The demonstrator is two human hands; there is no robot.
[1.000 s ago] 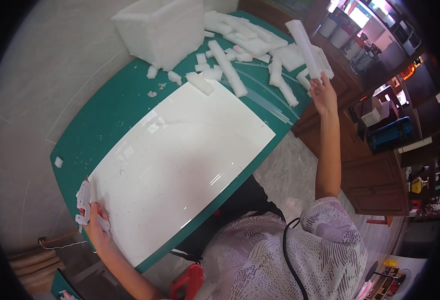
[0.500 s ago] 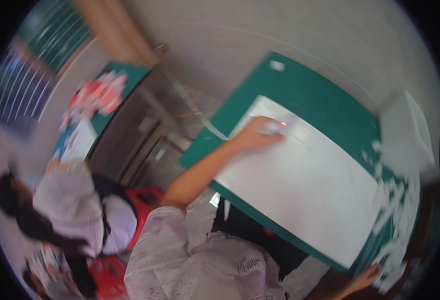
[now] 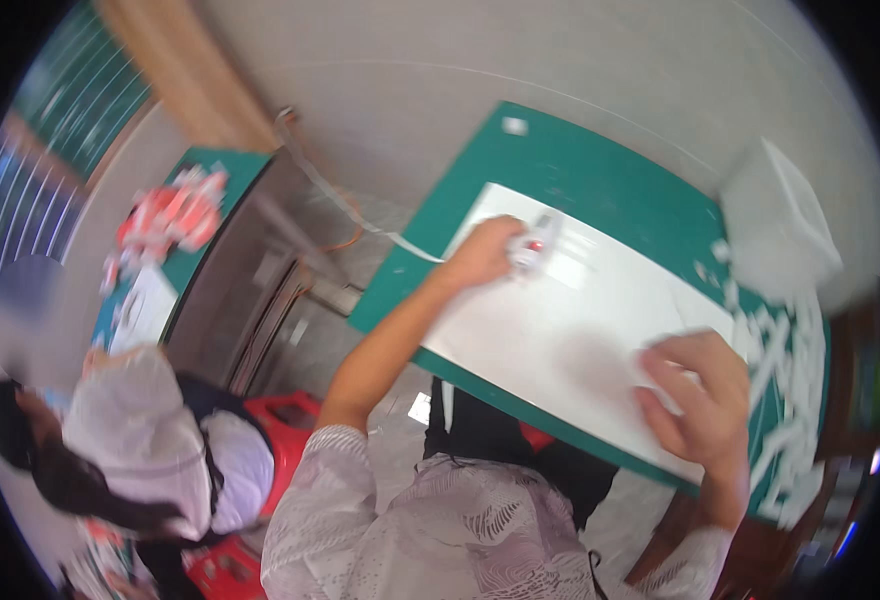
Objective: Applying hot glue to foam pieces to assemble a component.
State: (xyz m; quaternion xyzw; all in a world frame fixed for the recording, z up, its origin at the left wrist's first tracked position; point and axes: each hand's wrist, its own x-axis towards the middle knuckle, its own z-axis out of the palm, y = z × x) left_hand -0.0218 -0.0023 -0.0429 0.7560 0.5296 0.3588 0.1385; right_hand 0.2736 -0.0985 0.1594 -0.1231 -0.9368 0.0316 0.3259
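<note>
My left hand (image 3: 485, 252) is closed around a small white hand-held device (image 3: 530, 250) with a red spot and a greyish end. It rests at the upper left part of a large white sheet (image 3: 550, 335), which lies on a green table (image 3: 625, 205). Over the sheet's right part hovers my right hand (image 3: 705, 385), blurred by motion. Its fingers are bent, and a pale patch shows between them and the thumb; whether this is a held thing, I cannot tell.
White strips (image 3: 790, 400) lie in a pile at the table's right end, beside a white bin (image 3: 775, 230). A small white piece (image 3: 515, 126) is on the far corner. Leftward, a person (image 3: 145, 430) sits at another table with red-and-white items (image 3: 175, 215).
My right hand has come from the pile of white strips up and leftward over the sheet. My left hand keeps the device near the same part of the sheet. The whole view has shifted slightly.
</note>
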